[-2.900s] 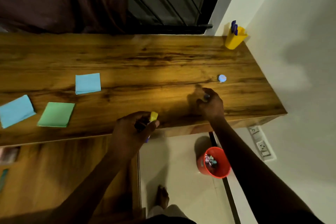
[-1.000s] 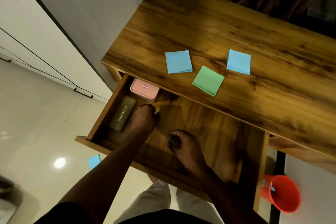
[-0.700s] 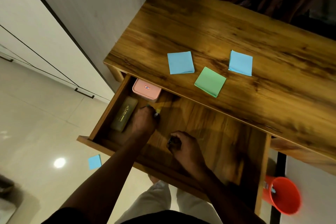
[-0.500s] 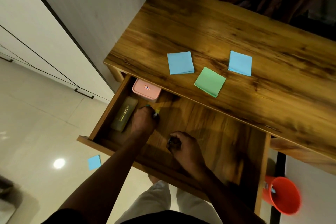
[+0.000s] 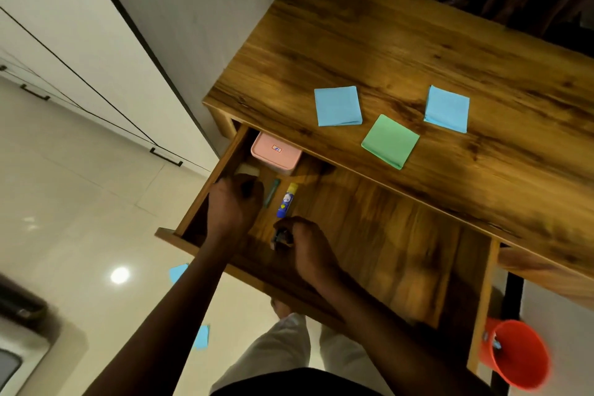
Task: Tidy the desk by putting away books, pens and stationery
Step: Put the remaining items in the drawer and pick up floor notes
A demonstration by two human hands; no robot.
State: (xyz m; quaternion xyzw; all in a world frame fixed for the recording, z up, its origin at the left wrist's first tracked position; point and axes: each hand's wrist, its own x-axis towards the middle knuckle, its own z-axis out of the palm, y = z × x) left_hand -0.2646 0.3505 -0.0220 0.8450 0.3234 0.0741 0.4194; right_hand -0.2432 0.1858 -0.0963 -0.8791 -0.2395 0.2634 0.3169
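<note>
The desk drawer point(image 5: 385, 235) stands pulled out. On its floor lie a blue glue stick with a yellow cap point(image 5: 287, 201) and a teal pen point(image 5: 271, 191), side by side and free of my hands. My left hand point(image 5: 233, 206) sits just left of them, over the olive case, whose pale end point(image 5: 247, 169) shows; its fingers curve down and I cannot tell if they hold anything. My right hand point(image 5: 305, 249) is in the drawer below the glue stick and grips a small dark object point(image 5: 280, 237). On the desk top point(image 5: 418, 42) lie two blue sticky pads point(image 5: 337, 105) point(image 5: 446, 109) and a green one point(image 5: 390, 141).
A pink box point(image 5: 276, 153) sits at the drawer's back left corner. A red bin point(image 5: 517, 357) stands on the floor at the right under the desk. Two blue notes point(image 5: 178, 272) point(image 5: 202, 336) lie on the tiled floor. A wall runs along the desk's left end.
My left hand let go of the glue stick and the teal pen, which now lie on the drawer floor, and shifted left over the olive case. My right hand stayed put.
</note>
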